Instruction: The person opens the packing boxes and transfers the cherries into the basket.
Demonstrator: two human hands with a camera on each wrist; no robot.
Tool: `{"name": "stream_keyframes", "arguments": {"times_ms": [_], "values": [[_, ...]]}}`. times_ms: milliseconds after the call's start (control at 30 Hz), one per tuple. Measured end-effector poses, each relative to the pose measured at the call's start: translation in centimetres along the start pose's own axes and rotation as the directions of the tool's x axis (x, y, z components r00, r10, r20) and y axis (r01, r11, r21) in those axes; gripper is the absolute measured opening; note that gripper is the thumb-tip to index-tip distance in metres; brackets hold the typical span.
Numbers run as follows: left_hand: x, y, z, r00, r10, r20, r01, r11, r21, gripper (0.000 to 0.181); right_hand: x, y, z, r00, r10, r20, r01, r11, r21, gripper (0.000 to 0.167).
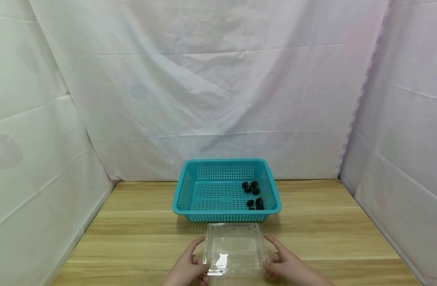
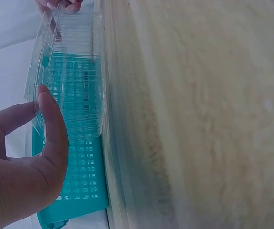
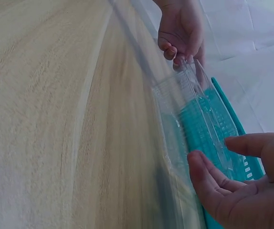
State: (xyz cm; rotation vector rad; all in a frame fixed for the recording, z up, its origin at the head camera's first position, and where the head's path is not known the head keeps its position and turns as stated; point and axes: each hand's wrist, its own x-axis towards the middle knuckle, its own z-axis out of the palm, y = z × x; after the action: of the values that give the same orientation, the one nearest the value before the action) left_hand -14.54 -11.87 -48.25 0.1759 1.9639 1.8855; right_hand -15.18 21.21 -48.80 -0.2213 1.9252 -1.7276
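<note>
A clear plastic box (image 1: 236,250) with ribbed sides and a raised rim lies between the two hands, in front of the basket. At its left edge my left hand (image 1: 189,264) pinches the rim near the front corner, thumb on top and index finger stretched along the side. On the opposite edge my right hand (image 1: 283,262) holds the box between thumb and fingers, its index finger pointing forward. I see no contents through the clear plastic. Whether the base touches the table cannot be told.
Behind the box stands a turquoise perforated basket (image 1: 227,217). Several small black lumps (image 1: 255,191) with pale streaks lie on its right side. The wooden table (image 1: 139,222) meets white cloth (image 1: 218,91) at the back and both sides.
</note>
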Motion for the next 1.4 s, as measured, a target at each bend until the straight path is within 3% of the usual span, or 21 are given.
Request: {"name": "stream_keyframes", "arguments": {"times_ms": [300, 733, 1000, 1400], "values": [[0.4, 0.2, 0.0, 0.999, -0.012, -0.031, 0.013, 1.000, 0.019, 0.081, 0.5, 0.3, 0.8, 0.998, -0.060, -0.005, 0.060, 0.991, 0.116, 0.088], [0.7, -0.2, -0.3, 0.998, -0.035, -0.054, 0.033, 0.999, -0.024, 0.083, 0.4, 0.2, 1.0, 0.996, -0.077, 0.049, 0.066, 0.979, 0.194, 0.088], [0.8, -0.3, -0.4, 0.996, -0.055, -0.070, 0.050, 0.997, -0.060, 0.084, 0.9, 0.8, 1.2, 0.996, -0.085, 0.036, 0.076, 0.976, 0.204, 0.090], [0.9, -0.2, -0.5, 0.996, -0.039, -0.074, 0.036, 0.998, -0.044, 0.084, 1.1, 0.5, 1.4, 0.996, -0.087, 0.015, 0.083, 0.982, 0.169, 0.087]]}}
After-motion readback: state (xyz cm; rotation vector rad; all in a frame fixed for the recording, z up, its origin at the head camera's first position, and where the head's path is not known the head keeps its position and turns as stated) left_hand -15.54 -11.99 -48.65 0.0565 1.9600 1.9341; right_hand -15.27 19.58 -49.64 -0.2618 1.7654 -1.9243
